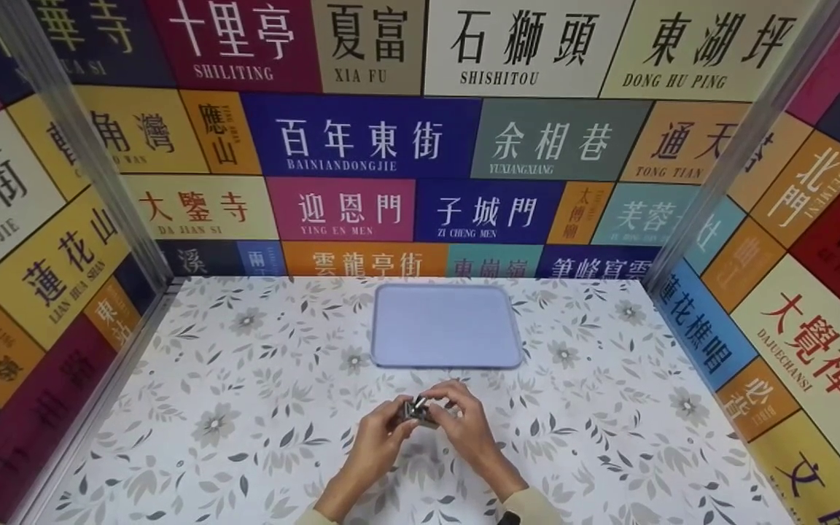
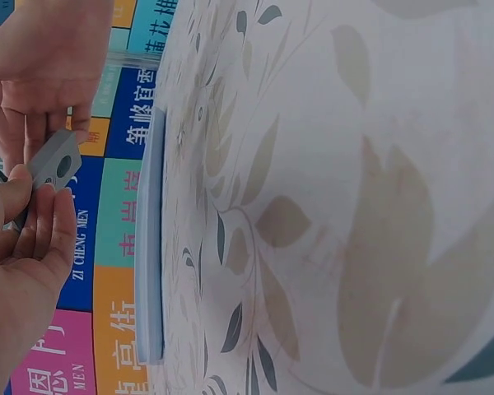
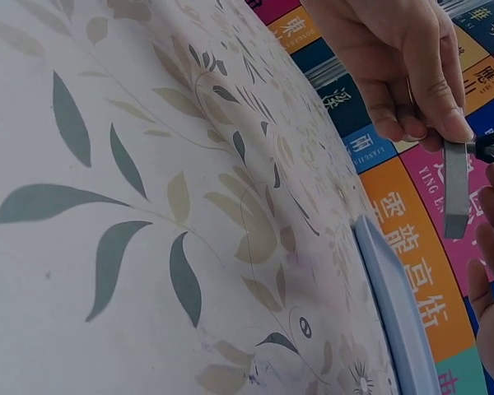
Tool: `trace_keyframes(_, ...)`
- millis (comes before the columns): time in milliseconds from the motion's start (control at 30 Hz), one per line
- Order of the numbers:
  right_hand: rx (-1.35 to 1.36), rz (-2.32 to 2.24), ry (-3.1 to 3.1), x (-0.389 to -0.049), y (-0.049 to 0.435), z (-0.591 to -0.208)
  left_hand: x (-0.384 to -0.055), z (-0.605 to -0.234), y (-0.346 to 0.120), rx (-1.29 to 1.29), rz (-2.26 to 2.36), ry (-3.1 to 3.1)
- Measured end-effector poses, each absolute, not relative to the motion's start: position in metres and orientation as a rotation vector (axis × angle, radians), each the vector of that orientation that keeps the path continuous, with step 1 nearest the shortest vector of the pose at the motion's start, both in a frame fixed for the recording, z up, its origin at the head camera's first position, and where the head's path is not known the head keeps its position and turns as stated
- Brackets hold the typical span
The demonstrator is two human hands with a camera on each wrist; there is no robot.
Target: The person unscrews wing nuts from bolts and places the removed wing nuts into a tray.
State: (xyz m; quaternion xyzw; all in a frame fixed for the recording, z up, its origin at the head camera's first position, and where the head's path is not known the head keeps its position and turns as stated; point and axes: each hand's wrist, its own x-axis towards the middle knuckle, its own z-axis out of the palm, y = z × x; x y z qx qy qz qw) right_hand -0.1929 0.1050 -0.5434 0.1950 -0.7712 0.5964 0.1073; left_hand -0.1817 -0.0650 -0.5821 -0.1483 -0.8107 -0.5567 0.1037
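Metal-grey block (image 2: 53, 163) with a round hole through its face, small enough to sit between fingertips, is held up over the near part of the tabletop (image 1: 281, 386), between both hands. A black fitting (image 3: 484, 148) with a silvery tip juts from its side; I can't make out exactly what it is. The left hand (image 1: 378, 436) has its thumb and fingers clamped on one end of the block. The right hand (image 1: 469, 430) comes in from the other side, thumb and index finger curled on the piece, though I can't tell whether they bear on the block itself or on the fitting. To me the step in hand looks like close finger work on that small piece, the left hand steadying while the right attends to the fitting. I'd judge the next move calls for a firm left pinch, light right fingertips and good alignment, since something this small could easily slip. Just beyond the hands lies a lavender-blue tray (image 1: 446, 325), flat on the leaf-and-flower patterned covering. Cream sleeves (image 1: 533, 507) show at the forearms, and farther out stand walls of coloured place-name panels (image 1: 489, 211), with pale posts (image 1: 103, 146) at the corners.
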Motion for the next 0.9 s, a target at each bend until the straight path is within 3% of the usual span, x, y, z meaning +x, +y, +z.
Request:
trace_keyframes(200, 0.677, 1.756, -2.245, -0.1926, 0.1046, -0.5424, -0.183, -0.5823, -0.0659, -0.456, -1.654, -2.37)
trace_keyframes(900, 0.651, 1.68, -2.232, -0.1947, 0.1015, -0.5462, -0.1828, -0.5814, -0.0673, -0.435, -1.664, -2.407)
